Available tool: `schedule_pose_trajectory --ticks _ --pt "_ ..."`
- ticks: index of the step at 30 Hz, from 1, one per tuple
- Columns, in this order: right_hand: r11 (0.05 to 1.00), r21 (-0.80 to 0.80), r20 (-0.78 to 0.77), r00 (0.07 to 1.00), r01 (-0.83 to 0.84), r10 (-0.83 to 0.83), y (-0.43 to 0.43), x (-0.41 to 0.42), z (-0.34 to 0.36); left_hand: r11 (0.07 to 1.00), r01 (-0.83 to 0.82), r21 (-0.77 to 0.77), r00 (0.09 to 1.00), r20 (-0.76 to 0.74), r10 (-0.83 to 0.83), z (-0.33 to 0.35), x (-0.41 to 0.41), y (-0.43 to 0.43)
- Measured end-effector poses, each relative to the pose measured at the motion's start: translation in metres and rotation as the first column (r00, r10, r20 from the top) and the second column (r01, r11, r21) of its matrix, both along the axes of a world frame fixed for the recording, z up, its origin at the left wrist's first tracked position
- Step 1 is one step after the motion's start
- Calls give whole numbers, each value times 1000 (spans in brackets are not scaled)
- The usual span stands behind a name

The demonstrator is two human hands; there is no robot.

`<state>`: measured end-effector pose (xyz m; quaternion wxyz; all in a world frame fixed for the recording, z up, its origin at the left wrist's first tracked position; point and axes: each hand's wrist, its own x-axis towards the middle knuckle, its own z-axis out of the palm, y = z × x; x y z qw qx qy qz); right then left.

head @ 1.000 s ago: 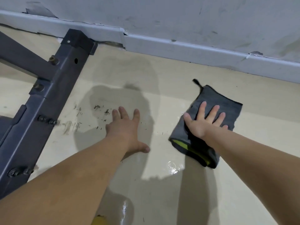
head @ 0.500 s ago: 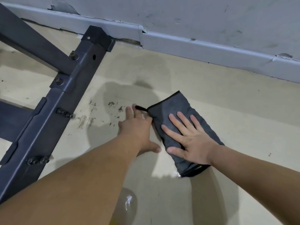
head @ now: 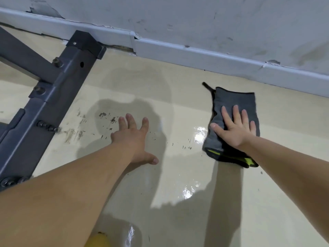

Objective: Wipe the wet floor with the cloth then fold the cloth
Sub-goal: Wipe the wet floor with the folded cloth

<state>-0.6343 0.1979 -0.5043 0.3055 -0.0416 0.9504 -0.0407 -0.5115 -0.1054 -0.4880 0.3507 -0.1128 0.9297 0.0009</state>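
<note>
Right hand presses flat, fingers straight and spread, on a limp, probably damp grey cloth, best pinched at the corners beyond them; left hand rests flat and empty on the floor.

Wet floor with cloth, metal frame

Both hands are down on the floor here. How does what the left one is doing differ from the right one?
The left hand rests on bare floor; the right hand presses on the grey cloth. The left hand lies over a shadowed patch beside dark scuff marks; the right hand is nearer the wall, beside a shiny wet spot. Both are open, palm down, fingers straight.
</note>
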Motion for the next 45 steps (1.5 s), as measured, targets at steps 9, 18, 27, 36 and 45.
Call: schedule_pose_trajectory --ticks 9,18,27,36,45 --pt "977 -11 88 973 -214 214 0 184 -3 989 -146 14 987 -66 146 16 7 16" --pt "832 -113 138 820 -543 555 86 217 9 983 182 -23 958 -220 -182 19 43 98" --pt "999 13 173 984 47 -48 171 141 9 950 302 -84 949 -69 -308 21 -25 180" --pt "925 -22 32 925 379 -378 157 44 -3 955 296 -10 955 32 -295 14 -55 194" --pt "940 -20 -37 939 341 -342 124 -6 -8 951 310 14 950 46 -310 14 -59 191"
